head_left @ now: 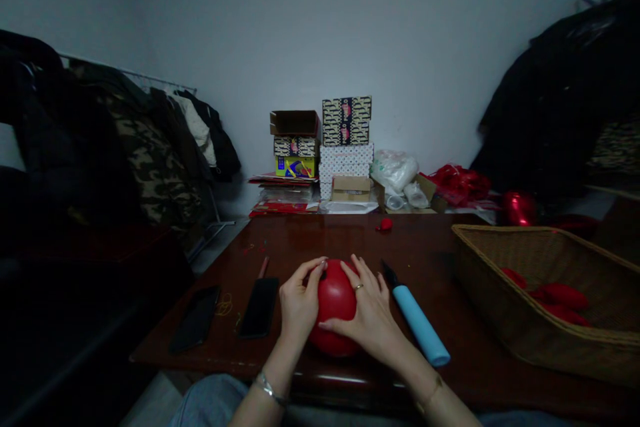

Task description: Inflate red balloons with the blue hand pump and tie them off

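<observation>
A round, inflated red balloon (336,293) rests at the near edge of the dark table, between both hands. With thumb and fingers pinched together, my left hand (301,297) grips its upper left side; what exactly sits between the fingertips is hard to make out. My right hand (367,310) wraps the balloon's right side, thumb across the front and fingers over the top. Just right of that hand lies a light blue balloon pump (421,323) with a black nozzle. Left of the balloon are a black phone (259,307) and another dark flat device (196,317).
A wicker basket (500,307) holding red balloons (563,295) stands at the right. Farther back on the table (320,233) sits a small red balloon (385,224). Yellow rubber bands (225,305) lie between the devices. Stacked boxes (347,160) line the wall.
</observation>
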Available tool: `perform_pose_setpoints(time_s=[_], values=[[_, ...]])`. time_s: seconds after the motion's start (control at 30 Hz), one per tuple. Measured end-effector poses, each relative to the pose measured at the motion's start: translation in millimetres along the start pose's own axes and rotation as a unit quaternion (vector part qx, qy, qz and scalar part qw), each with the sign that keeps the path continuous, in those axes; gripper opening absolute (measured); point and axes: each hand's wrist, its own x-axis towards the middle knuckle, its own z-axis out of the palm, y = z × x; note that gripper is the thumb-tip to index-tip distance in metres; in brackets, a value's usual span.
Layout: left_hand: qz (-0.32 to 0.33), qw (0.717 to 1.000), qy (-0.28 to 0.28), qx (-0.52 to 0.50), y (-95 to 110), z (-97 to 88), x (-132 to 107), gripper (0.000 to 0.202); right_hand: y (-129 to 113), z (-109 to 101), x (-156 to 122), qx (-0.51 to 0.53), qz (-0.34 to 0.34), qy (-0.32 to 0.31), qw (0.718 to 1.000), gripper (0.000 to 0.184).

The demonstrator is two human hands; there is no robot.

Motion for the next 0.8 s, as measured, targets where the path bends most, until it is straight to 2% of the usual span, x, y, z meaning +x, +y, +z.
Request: perform_pose_setpoints(time_s=[0.1,0.33,0.53,0.8], values=[[0.003,0.999,-0.023,-0.025,6,3.8,4,0.021,2,-2,-2,-0.095,-0.014,-0.002,0.995,0.109],[0.023,0.993,-0.098,-0.059,11,27.9,7,0.019,17,-20,0,-0.235,-0.033,0.085,0.968,0.099],[0.115,0.983,-0.143,-0.014,21,55.5,5,0.015,36,-39,-4,-0.284,-0.021,0.138,0.948,0.099],[0.241,0.946,-0.217,0.017,32,83.1,-2,0.019,58,-64,-12,-0.306,0.009,0.177,0.935,0.09]])
